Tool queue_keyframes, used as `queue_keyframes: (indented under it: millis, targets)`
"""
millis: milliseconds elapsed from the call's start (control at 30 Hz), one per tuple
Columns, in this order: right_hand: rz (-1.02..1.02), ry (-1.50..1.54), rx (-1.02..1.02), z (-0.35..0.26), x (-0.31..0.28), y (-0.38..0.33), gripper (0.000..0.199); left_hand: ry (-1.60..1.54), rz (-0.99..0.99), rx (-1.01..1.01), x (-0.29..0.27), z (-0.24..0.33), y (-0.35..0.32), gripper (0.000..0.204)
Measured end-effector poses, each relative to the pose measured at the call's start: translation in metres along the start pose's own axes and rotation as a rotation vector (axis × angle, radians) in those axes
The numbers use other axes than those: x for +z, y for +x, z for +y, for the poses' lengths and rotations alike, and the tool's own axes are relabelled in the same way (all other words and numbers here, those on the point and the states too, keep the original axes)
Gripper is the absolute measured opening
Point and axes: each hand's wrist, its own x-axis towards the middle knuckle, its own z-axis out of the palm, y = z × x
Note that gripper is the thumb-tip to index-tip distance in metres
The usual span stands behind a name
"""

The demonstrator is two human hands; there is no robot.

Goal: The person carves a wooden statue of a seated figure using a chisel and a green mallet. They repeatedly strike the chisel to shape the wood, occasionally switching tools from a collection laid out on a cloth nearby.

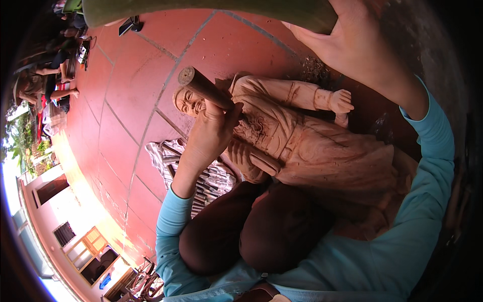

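My left hand (pixel 210 130) is closed around a thick, round wooden mallet (pixel 206 88), its cut end pointing up and away from me. Below it lies a carved wooden statue (pixel 337 151) of a bearded, robed figure on its back, head to the left. The mallet hides part of the statue's head and chest. At the upper right, my right hand (pixel 347 45) grips the green hat brim (pixel 211 11) that crosses the top of the view. Beside my left forearm, a striped cloth tool roll (pixel 160 157) lies on the floor with several carving tools (pixel 204 194) on it.
Red floor tiles (pixel 126 85) stretch left and ahead. Wood shavings (pixel 314 68) lie beyond the statue. A dark flat object (pixel 128 26) rests farther off. People (pixel 58 75) sit at the far left. A bicycle (pixel 147 284) stands near a building (pixel 65 216) at lower left.
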Motion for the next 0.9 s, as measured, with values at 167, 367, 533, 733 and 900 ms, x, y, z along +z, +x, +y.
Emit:
queue_keyframes:
  millis: [167,367,533,733,900]
  targets:
    - [-0.094,-0.276,-0.129,0.003,-0.004,-0.003,0.069,0.043,0.024,0.058,0.003,-0.003,0.001,0.03]
    - [0.044,-0.116,-0.025,0.005,0.004,-0.009,0.069,0.112,0.036,0.092,0.005,-0.005,-0.002,0.032]
    - [0.059,-0.029,-0.055,0.007,0.0,-0.009,0.063,0.125,0.047,0.079,0.004,0.001,-0.001,0.033]
    - [-0.2,-0.536,-0.134,-0.01,-0.009,-0.012,0.057,0.239,-0.036,0.101,0.004,0.011,-0.002,0.032]
    - [0.015,-0.133,-0.136,0.003,0.005,-0.015,0.064,-0.073,0.209,0.061,0.014,0.011,-0.016,0.026]
